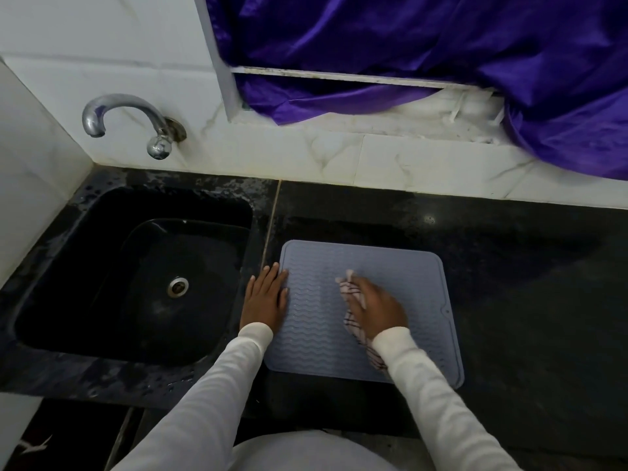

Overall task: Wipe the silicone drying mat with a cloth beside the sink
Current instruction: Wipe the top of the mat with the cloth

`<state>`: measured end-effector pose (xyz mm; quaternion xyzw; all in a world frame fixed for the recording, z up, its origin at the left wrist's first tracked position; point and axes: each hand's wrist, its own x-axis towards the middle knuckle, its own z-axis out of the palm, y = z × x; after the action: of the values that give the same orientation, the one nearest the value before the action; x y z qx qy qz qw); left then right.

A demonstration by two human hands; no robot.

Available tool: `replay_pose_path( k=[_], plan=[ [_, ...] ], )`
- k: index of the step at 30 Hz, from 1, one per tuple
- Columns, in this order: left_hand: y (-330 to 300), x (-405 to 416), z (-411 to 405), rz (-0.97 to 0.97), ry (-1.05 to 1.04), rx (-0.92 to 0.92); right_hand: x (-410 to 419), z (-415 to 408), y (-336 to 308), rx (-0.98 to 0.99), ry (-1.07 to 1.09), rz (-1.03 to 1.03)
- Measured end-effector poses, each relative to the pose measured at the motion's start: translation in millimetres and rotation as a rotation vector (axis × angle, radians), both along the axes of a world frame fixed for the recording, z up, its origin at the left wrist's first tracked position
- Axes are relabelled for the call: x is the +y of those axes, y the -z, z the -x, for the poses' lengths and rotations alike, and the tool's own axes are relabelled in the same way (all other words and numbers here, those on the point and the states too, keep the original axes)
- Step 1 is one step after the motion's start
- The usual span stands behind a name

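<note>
**Mat wipe in progress**

The grey mat [401,283] lies flat on the dark surface [509,266], just right of the sink [102,266]. Left hand [266,299] rests flat, fingers straight, on the mat's left edge, probably so it won't slide. Right hand [377,305] presses a checked cloth [353,322] mid-mat.

Count: one silicone drying mat [404,283], grey-blue with a wavy ribbed surface. One cloth [353,321], white with dark checks. Two hands: left hand [265,297], right hand [377,307]. Two white sleeves, one per arm. One black sink [85,232] with one drain [178,286]. One chrome tap [125,122]. One black countertop [526,283]. One purple curtain [424,45] along the window ledge.
</note>
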<state>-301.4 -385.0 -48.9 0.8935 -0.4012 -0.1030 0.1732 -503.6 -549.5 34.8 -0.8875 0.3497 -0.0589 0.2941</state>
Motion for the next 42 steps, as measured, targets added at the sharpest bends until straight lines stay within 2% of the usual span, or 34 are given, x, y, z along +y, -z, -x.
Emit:
replay_pose_path(
  k=[6, 14, 27, 32, 42],
  plan=[
    [2.6, -0.7, -1.1, 0.018, -0.005, -0.004, 53.4, -44.0, 17.4, 0.194, -0.253, 0.082],
    [2.7, -0.9, -1.4, 0.000, 0.001, -0.012, 48.5, -34.6, 33.2, 0.274, -0.177, 0.084],
    [-3.9, 0.6, -0.2, -0.002, 0.007, 0.007, -18.0, 37.3, 28.1, 0.281, 0.206, -0.034],
    [-5.9, 2.1, 0.0, -0.007, 0.013, 0.012, -32.1, 66.2, 26.2, 0.254, 0.341, -0.010],
    [-5.4, 2.5, -1.7, -0.017, 0.023, 0.008, -61.1, 103.8, 7.2, 0.465, 0.539, -0.050]
  ],
)
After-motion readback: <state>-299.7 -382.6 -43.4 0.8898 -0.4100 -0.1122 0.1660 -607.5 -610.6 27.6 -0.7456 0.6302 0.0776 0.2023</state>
